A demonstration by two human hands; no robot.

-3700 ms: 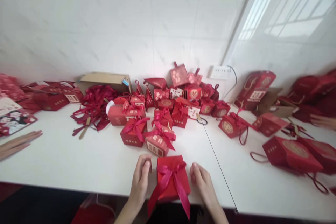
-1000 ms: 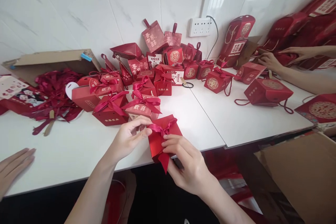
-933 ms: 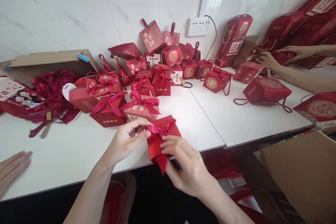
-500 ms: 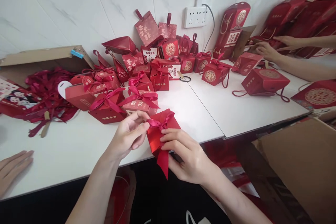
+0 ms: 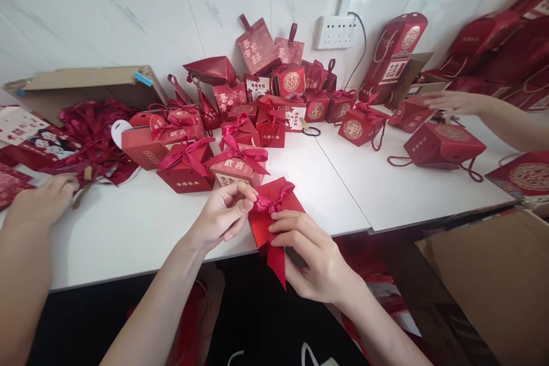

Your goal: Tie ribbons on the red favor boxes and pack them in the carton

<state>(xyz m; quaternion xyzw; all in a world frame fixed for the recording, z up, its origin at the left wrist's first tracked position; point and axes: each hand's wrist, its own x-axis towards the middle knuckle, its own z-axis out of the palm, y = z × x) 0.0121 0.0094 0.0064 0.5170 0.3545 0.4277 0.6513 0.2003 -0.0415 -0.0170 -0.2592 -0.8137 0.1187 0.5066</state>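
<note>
A small red gift box (image 5: 262, 230) rests at the front edge of the white table, tilted, with a satin ribbon bow (image 5: 270, 204) tied at its top. One loop of the bow is pinched between thumb and fingertips of my left hand (image 5: 225, 213). My right hand (image 5: 311, 254) curls around the box's right side, its fingertips by the knot and over the hanging ribbon tail (image 5: 277, 266). The tail drops past the table edge; my right thumb is mostly hidden. Just behind stand bow-tied boxes, a pink-red one (image 5: 240, 168) and a darker one (image 5: 189, 168).
Several more red boxes line the wall below a white power strip (image 5: 335, 32). At left, another person's hand (image 5: 45, 200) lies near a ribbon pile (image 5: 96, 131). At right, another hand (image 5: 450, 102) reaches over a red box (image 5: 412, 113). A cardboard carton (image 5: 484, 280) stands lower right.
The view has shifted slightly left, while my hands keep nearly the same hold. The person's hand at left has moved forward to the ribbons; at right, a hand now reaches a red box.
</note>
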